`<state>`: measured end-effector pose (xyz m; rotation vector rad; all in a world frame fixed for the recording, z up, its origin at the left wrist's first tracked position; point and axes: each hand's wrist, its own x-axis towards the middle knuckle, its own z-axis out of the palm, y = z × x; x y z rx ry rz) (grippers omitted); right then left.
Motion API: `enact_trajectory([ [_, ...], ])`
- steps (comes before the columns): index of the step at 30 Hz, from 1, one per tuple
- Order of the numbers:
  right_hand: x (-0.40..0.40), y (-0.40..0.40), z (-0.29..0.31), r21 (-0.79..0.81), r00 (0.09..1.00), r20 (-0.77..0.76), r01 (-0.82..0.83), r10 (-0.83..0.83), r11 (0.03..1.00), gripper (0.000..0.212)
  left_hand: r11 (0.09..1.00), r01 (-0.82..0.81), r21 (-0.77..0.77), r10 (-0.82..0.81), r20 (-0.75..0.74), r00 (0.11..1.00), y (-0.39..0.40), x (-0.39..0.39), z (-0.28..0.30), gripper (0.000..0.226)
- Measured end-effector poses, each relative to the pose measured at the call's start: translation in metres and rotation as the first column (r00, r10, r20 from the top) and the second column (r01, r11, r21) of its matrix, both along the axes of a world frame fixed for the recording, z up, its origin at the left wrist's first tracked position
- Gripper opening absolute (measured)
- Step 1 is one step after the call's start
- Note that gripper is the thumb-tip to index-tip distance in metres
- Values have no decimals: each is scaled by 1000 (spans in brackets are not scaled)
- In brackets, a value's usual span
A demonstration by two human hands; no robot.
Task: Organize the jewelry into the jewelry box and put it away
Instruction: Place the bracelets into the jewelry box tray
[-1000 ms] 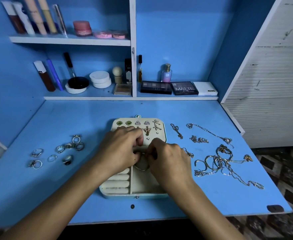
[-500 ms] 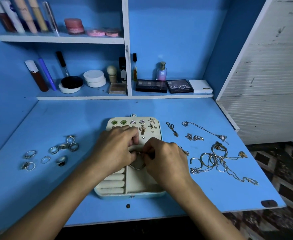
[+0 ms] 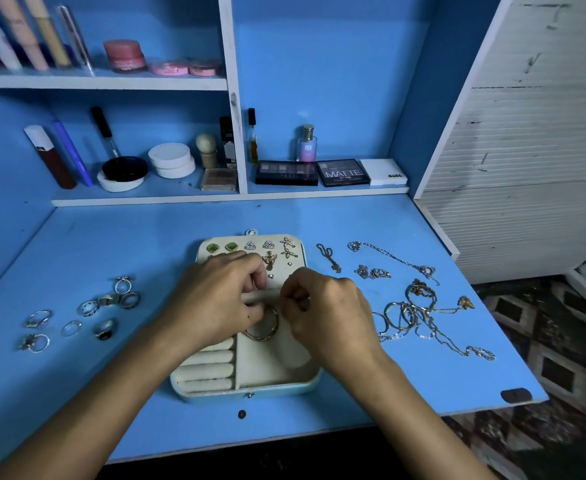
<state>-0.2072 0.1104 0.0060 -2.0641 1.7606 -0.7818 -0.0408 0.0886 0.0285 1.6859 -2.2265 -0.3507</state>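
An open cream jewelry box point(image 3: 277, 375) lies flat on the blue desk, with several earrings point(image 3: 250, 247) pinned in its lid. My left hand point(image 3: 215, 299) and my right hand point(image 3: 322, 306) meet over the box's middle, fingers curled. Between them hangs a silver hoop point(image 3: 265, 332) over the box's open compartment; both hands seem to pinch its top, though the fingers hide the contact. Several rings point(image 3: 87, 308) lie to the left of the box. Tangled chains and bangles point(image 3: 419, 317) lie to the right.
Ring rolls point(image 3: 205, 368) fill the box's left section. Cosmetics, palettes point(image 3: 286, 173) and a perfume bottle point(image 3: 307, 143) stand on shelves behind. A white slatted cabinet point(image 3: 526, 150) borders the desk's right side. The desk's front edge point(image 3: 319, 431) is near my forearms.
My hands stay at the box's middle with the hoop between them, and my right fingers have shifted slightly. The view has drifted a little.
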Motion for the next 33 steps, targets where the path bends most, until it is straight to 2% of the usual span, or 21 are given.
enact_trajectory([
  [5,-23,-6,7,-97,993,81,91,-83,991,9,999,33,19,-31,-76,997,-9,-7,4,19],
  [11,-63,-16,14,-90,970,104,231,-222,969,7,996,88,32,-84,-120,989,-24,-38,6,11],
  [21,-140,-23,23,72,866,-115,495,-486,866,12,946,279,163,-258,-137,956,-42,-112,6,5],
  [27,-156,-24,14,189,828,-239,553,-508,812,14,909,323,262,-305,-107,946,-44,-145,-1,9],
  [33,-158,-25,12,223,830,-232,552,-507,803,12,898,308,315,-303,-66,951,-45,-158,-5,9],
])
